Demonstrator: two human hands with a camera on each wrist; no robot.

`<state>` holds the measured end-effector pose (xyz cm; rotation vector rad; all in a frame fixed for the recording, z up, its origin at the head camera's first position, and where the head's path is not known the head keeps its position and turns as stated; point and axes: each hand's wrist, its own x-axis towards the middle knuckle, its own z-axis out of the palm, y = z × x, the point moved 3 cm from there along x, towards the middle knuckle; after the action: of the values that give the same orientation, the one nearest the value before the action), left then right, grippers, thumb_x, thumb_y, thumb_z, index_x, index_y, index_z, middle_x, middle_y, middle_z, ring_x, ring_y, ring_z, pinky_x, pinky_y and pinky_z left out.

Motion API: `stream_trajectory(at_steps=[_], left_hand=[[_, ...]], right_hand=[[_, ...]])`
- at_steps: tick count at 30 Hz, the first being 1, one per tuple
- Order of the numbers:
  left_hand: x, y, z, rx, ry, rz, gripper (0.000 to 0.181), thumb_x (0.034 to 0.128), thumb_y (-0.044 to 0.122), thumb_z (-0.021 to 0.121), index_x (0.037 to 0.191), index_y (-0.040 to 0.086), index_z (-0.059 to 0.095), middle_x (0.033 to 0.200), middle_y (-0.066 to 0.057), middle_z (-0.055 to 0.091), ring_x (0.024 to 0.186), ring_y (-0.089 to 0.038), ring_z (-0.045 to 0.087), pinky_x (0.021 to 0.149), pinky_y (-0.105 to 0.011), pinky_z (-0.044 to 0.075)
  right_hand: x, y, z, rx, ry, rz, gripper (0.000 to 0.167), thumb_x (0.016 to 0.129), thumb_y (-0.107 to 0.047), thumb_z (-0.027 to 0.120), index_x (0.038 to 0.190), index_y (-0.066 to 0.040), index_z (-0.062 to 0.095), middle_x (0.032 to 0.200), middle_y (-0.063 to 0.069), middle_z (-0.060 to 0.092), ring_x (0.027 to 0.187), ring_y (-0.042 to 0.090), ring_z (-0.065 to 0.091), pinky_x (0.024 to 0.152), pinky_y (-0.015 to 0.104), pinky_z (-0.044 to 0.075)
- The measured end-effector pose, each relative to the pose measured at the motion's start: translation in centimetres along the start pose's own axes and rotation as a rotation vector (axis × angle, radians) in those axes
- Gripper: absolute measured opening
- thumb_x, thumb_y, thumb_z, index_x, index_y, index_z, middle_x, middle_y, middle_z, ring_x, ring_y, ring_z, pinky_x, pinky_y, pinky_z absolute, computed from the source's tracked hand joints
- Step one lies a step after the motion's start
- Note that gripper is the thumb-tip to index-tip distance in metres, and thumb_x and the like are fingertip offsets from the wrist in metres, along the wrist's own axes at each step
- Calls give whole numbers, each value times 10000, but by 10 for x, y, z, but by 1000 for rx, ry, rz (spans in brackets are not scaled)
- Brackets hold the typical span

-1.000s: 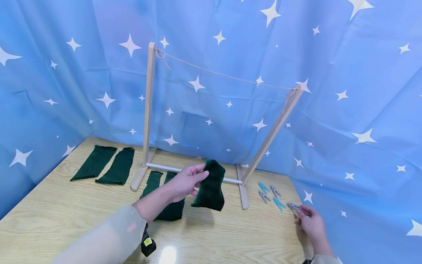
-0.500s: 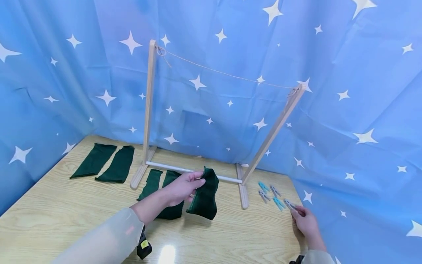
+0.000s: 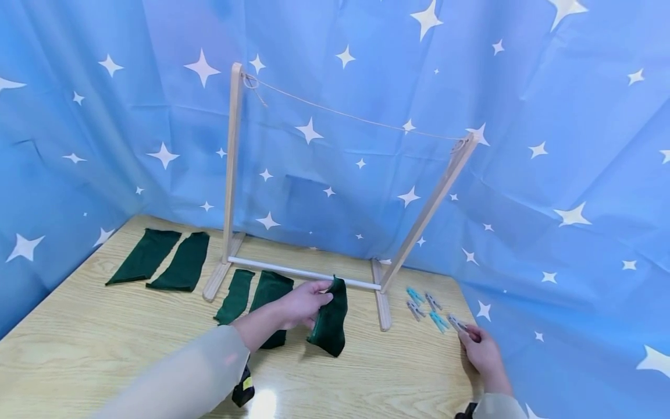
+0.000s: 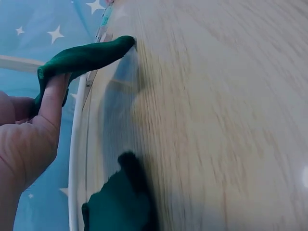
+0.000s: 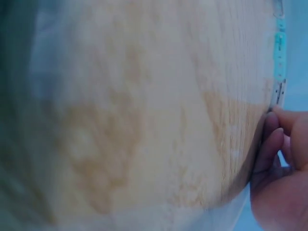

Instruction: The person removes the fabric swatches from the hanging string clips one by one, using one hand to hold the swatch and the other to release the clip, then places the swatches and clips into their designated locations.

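A dark green cloth piece [image 3: 332, 320] hangs from my left hand [image 3: 303, 305], pinched near its upper left edge, just above the table. The left wrist view shows the cloth [image 4: 86, 57] draped over the fingers. Two more green cloths, a narrow one [image 3: 235, 298] and a wider one [image 3: 273, 284], lie beneath and behind my left arm, which partly covers the wider one. At the right, my right hand [image 3: 483, 356] pinches the end of a grey clothespin [image 3: 456, 322] low over the table. That hand [image 5: 284, 178] hides much of the pin in the right wrist view.
A wooden frame [image 3: 233, 169] with a thin string [image 3: 340, 113] across its top stands at the back. Several blue and grey clothespins [image 3: 438, 322] lie right of its foot. Two green cloths [image 3: 180, 262] lie far left. A starry blue curtain [image 3: 335, 221] borders the table [image 3: 131, 349].
My left hand has lowered the cloth toward the table, and the cloth has turned more edge-on. My right hand has shifted slightly left with the clothespin, closer to the other pins.
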<state>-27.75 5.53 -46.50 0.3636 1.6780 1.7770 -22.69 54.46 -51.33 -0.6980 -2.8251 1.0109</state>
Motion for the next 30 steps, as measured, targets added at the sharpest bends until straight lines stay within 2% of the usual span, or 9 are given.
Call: stream_trajectory(at_steps=[6, 9, 12, 16, 20, 22, 25, 27, 30], left_hand=[[11, -10, 4, -42, 38, -63, 615, 1198, 180, 449, 1766, 127, 220, 769, 36, 446, 499, -109, 234, 557, -288, 320], [11, -14, 2, 28, 90, -87, 587, 1196, 141, 425, 1754, 84, 249, 1102, -124, 663, 543, -101, 445, 563, -301, 448], [8, -15, -1, 113, 140, -92, 575, 1185, 113, 435, 1738, 55, 287, 1500, -299, 588, 799, -163, 713, 646, -353, 594], [3, -9, -5, 243, 194, -68, 598, 1159, 106, 494, 1729, 62, 320, 1701, -304, 417, 661, -134, 635, 593, -330, 565], [-2, 1, -12, 383, 220, -53, 621, 1148, 128, 541, 1730, 87, 331, 1482, -240, 631, 459, -102, 377, 533, -290, 461], [-4, 5, -17, 442, 214, -50, 630, 1148, 136, 548, 1734, 91, 322, 1103, -126, 729, 446, -98, 349, 532, -289, 435], [-4, 11, -24, 538, 212, -31, 629, 1149, 133, 540, 1733, 72, 313, 719, -7, 528, 451, -97, 317, 523, -280, 385], [-4, 14, -28, 602, 228, -6, 614, 1147, 124, 536, 1721, 50, 331, 735, -28, 520, 454, -102, 305, 514, -276, 356], [-6, 18, -32, 730, 260, 53, 549, 1134, 106, 564, 1661, 20, 441, 1161, -174, 690, 484, -138, 380, 546, -303, 402]], right_hand=[[-1, 4, 2, 15, -6, 24, 566, 1123, -294, 557, 1509, 115, 490, 1290, 278, 563, 1166, 410, 538, 916, 403, 449], [-1, 5, 2, 25, -11, 32, 569, 1123, -302, 563, 1512, 108, 493, 1289, 271, 565, 1161, 400, 541, 892, 381, 447], [0, 5, 2, 31, -17, 39, 569, 1125, -314, 561, 1519, 90, 495, 1314, 265, 558, 1171, 392, 534, 899, 379, 445], [0, 4, 1, 30, -31, 35, 589, 1132, -343, 550, 1535, 80, 481, 1361, 280, 537, 1195, 410, 518, 954, 437, 452], [-1, 3, 1, 23, -34, 22, 595, 1136, -338, 541, 1533, 100, 471, 1366, 300, 531, 1202, 425, 516, 989, 479, 451], [-1, 2, 1, 19, -29, 18, 583, 1134, -325, 540, 1523, 105, 477, 1350, 295, 538, 1193, 420, 523, 973, 460, 454], [-2, 2, 1, 18, -26, 15, 567, 1134, -310, 539, 1513, 107, 480, 1320, 279, 549, 1174, 405, 535, 933, 406, 453], [-3, 1, 1, 18, -23, 13, 552, 1132, -297, 539, 1505, 106, 488, 1303, 270, 557, 1166, 395, 542, 914, 378, 445], [-4, -1, 0, 26, -24, 13, 549, 1136, -289, 537, 1503, 115, 482, 1297, 277, 550, 1160, 396, 543, 902, 369, 444]])
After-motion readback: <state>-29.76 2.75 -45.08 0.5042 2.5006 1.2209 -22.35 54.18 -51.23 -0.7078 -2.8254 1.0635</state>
